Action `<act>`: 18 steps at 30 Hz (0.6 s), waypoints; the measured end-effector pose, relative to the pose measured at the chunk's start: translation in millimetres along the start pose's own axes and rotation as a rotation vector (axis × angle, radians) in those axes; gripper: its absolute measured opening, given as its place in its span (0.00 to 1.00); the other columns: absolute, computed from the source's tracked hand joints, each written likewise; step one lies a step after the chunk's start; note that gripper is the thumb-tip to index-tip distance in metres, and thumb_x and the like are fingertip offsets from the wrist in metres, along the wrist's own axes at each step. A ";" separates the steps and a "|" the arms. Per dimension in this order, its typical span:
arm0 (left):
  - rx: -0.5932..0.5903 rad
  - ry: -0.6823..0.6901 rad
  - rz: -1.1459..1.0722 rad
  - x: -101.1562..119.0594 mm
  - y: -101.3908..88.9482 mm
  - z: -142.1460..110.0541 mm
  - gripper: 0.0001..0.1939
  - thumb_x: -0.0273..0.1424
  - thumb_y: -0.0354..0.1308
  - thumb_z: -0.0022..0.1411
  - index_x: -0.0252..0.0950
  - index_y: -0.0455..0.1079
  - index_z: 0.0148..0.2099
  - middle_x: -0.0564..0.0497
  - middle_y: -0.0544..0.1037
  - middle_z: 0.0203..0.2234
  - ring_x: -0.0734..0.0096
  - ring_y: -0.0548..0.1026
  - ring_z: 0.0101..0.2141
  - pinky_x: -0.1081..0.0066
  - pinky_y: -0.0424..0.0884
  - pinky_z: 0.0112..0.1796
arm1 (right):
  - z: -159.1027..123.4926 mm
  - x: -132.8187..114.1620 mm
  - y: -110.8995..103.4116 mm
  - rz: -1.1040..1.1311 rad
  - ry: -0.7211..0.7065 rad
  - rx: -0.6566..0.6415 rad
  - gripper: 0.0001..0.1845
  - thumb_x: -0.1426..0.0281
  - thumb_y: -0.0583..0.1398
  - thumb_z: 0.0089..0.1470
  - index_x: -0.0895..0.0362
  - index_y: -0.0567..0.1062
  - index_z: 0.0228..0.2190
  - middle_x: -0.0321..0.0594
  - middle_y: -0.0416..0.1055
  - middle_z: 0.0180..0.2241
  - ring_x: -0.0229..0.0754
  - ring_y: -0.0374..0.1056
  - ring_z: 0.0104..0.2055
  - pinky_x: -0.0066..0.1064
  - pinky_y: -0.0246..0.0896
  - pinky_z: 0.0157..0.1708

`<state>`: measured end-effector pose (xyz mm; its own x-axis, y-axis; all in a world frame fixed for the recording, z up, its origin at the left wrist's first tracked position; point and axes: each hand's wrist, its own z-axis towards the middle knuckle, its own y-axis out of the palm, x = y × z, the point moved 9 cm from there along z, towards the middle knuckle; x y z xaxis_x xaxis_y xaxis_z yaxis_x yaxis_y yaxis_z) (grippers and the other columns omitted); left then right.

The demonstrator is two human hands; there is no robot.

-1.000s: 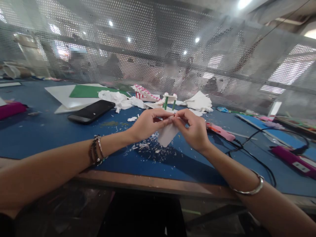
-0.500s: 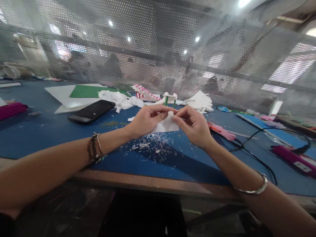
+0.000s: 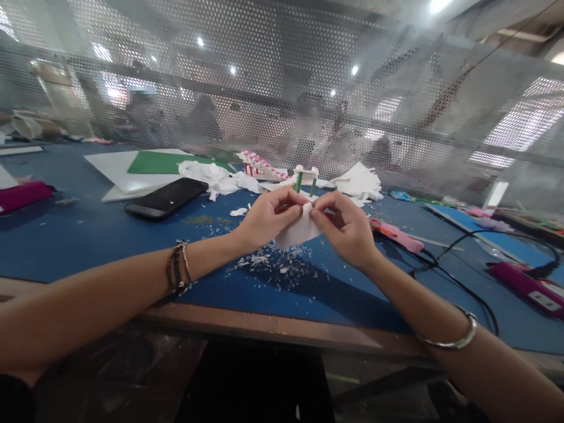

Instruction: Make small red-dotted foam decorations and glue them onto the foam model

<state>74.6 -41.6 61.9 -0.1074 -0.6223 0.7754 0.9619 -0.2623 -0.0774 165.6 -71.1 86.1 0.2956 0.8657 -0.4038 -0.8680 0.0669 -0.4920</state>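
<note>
A small piece of thin white paper [image 3: 297,232] is pinched between both hands above the table. My left hand [image 3: 268,218] grips its upper left side, thumb and fingers closed. My right hand [image 3: 348,228] pinches it from the right, close to the left fingertips. A crumpled white tip stands up between the two thumbs, and the lower part hangs loose. Below the hands, white paper scraps [image 3: 282,270] are scattered over the blue tabletop [image 3: 211,282]. Just behind the fingers stands a small white model on green posts [image 3: 299,181].
A black smartphone [image 3: 167,198] lies left, near white and green sheets [image 3: 163,163]. Crumpled white paper [image 3: 211,177], a pink-and-white stair model [image 3: 262,167] and a paper stack [image 3: 358,181] sit behind. To the right are a pink corded tool [image 3: 399,236] and a purple power strip [image 3: 524,286].
The hanging paper has turned and been gathered, so a crumpled tip now rises between the fingertips. Both hands keep their pinch, shifting only slightly.
</note>
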 end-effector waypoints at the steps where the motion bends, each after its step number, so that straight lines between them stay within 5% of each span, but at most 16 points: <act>1: 0.018 0.014 -0.002 0.8 -0.8 -0.7 0.03 0.24 0.52 0.50 0.32 0.66 0.29 0.53 0.71 0.25 0.77 0.69 0.28 0.76 0.66 0.31 | -0.6 -1.5 0.3 -0.011 -0.016 0.003 0.06 0.76 0.54 0.49 0.56 0.62 0.23 0.32 0.61 0.24 0.30 0.59 0.27 0.22 0.58 0.26; 10: 0.046 0.176 0.136 19.9 -1.4 -6.0 0.07 0.26 0.53 0.52 0.35 0.71 0.33 0.49 0.75 0.32 0.72 0.71 0.36 0.72 0.67 0.37 | -5.6 -11.5 -3.9 -0.166 -0.141 0.052 0.05 0.76 0.53 0.51 0.55 0.63 0.25 0.34 0.61 0.25 0.33 0.60 0.29 0.26 0.60 0.29; 18: 0.004 0.154 0.347 19.1 -2.1 -0.5 0.06 0.30 0.56 0.52 0.33 0.72 0.32 0.49 0.76 0.28 0.74 0.72 0.30 0.76 0.67 0.29 | -2.5 -7.7 -6.8 -0.181 -0.095 0.071 0.05 0.75 0.54 0.50 0.56 0.63 0.25 0.32 0.62 0.23 0.30 0.60 0.25 0.23 0.58 0.26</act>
<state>70.3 -53.3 76.6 0.1889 -0.7772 0.6002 0.9486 -0.0136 -0.3161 170.3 -79.4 90.6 0.4130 0.8792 -0.2377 -0.8312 0.2573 -0.4928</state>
